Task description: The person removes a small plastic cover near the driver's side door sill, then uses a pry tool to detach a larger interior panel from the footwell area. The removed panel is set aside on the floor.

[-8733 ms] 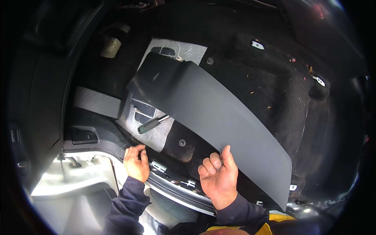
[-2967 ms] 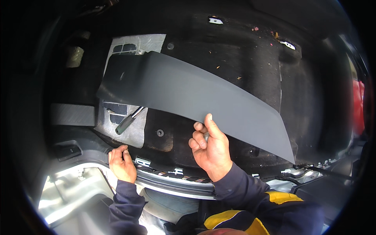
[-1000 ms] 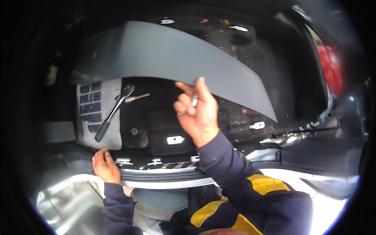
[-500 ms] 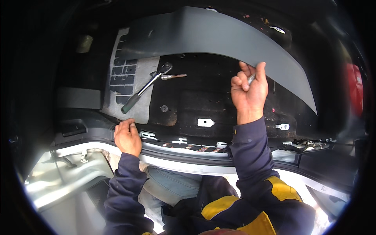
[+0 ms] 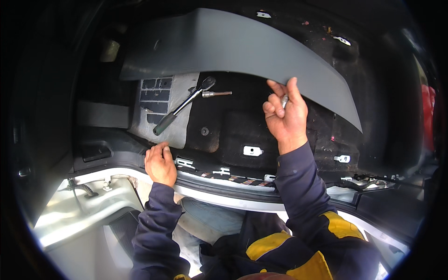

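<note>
My right hand [image 5: 287, 119], palm up, pinches the near edge of a long curved grey trim panel [image 5: 247, 44] between thumb and fingertips. A small silvery metal piece [image 5: 284, 101] also shows among its curled fingers; its kind is hard to make out. The panel spans the far side of the car's black floor, its left end over a grey mat [image 5: 179, 123]. My left hand [image 5: 161, 165] is at the door sill trim [image 5: 145, 156], fingers bent over its edge. Beyond it a ratchet wrench [image 5: 182, 107] with a dark green handle lies on the mat, beside a bit socket [image 5: 217, 94].
White metal brackets [image 5: 253, 151] sit on the floor and along the sill. A striped wiring strip [image 5: 242, 181] runs beside the black door seal [image 5: 224, 190]. The car door [image 5: 88, 224] is at lower left; a red part [image 5: 428, 114] stands at far right.
My right hand and the panel have moved left, so the panel's left end now reaches past the mat. My left hand stays at the sill; the whole view has shifted slightly.
</note>
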`<action>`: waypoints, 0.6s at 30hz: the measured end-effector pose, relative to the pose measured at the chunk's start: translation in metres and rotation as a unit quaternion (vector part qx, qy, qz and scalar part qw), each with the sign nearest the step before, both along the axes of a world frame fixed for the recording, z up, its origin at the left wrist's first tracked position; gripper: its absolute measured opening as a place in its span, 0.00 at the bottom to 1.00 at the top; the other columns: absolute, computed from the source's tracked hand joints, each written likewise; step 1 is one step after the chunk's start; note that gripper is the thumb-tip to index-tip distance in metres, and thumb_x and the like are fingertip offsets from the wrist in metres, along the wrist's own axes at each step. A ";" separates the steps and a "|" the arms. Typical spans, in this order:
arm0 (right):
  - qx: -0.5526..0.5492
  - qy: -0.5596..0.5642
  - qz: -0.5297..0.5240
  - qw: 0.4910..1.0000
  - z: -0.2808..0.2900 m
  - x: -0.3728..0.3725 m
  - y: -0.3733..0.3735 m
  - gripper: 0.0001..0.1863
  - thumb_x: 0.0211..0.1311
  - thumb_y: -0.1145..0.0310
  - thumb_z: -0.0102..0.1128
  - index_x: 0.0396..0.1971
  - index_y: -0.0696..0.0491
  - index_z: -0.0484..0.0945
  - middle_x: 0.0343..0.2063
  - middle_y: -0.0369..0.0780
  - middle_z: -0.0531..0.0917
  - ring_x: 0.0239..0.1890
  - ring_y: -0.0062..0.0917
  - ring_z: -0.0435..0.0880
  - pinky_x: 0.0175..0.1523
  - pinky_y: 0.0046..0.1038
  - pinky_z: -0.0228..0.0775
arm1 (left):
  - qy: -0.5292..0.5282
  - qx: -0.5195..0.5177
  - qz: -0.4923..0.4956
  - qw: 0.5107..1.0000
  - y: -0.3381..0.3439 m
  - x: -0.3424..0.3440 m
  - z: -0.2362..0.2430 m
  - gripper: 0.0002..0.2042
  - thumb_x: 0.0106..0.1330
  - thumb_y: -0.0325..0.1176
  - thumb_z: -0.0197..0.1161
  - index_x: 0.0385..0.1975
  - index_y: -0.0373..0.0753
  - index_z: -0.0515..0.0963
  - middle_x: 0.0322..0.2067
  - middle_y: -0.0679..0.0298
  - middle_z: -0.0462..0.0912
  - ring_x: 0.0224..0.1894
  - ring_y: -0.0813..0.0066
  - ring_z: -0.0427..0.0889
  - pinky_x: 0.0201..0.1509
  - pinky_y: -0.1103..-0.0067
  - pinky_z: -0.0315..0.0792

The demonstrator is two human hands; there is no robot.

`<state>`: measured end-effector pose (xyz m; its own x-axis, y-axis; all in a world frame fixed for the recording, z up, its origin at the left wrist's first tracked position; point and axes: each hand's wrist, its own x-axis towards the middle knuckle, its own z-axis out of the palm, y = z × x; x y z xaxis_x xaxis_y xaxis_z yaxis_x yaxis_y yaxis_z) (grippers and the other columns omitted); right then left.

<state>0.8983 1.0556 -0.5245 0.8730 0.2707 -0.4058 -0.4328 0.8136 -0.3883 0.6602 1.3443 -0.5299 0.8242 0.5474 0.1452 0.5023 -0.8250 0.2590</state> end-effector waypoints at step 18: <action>-0.202 0.091 0.189 0.957 -0.034 0.008 0.016 0.17 0.85 0.58 0.55 0.56 0.57 0.78 0.49 0.44 0.88 0.17 0.13 0.60 0.35 0.26 0.69 | 0.020 -0.011 0.010 1.000 0.000 0.001 -0.002 0.08 0.74 0.31 0.62 0.45 0.40 0.88 0.42 0.59 0.89 0.49 0.53 0.84 0.58 0.62 0.75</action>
